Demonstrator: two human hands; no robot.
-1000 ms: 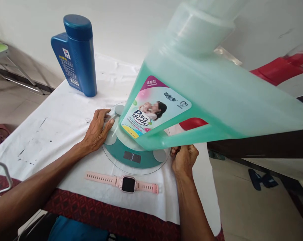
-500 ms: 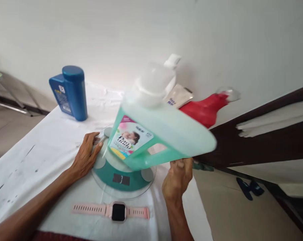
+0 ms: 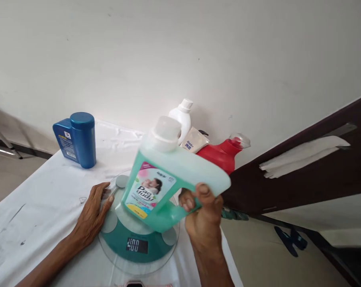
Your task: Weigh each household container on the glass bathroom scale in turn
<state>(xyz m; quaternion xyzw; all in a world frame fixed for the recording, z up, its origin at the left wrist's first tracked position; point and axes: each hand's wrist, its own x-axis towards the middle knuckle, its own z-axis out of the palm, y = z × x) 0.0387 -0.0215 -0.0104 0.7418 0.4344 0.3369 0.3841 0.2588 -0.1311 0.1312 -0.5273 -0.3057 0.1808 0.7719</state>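
My right hand (image 3: pixel 206 217) is wrapped round the handle of a detergent bottle (image 3: pixel 149 191) filled with green liquid. The bottle leans over a round glass weighing scale (image 3: pixel 129 263), its white cap pointing up; whether its base touches the glass, I cannot tell. Lit digits show on the scale's display (image 3: pixel 136 245). At the scale's left edge lies my left hand (image 3: pixel 92 213), fingers stretched out and holding nothing. A smartwatch with a pink strap (image 3: pixel 134 284) is mostly cut off by the bottom of the view.
A blue bottle (image 3: pixel 83 141) stands at the back left of the cloth-covered table (image 3: pixel 34 199). Near the wall, behind the green bottle, are a white bottle (image 3: pixel 183 117), a beige tube (image 3: pixel 195 140) and a red bottle (image 3: pixel 219 155). Slippers (image 3: pixel 289 240) lie on the floor.
The green bottle has tipped more upright, and my right hand's fingers now show through its handle. The scale's display has lit digits. The view has tilted up, cutting off most of the smartwatch.
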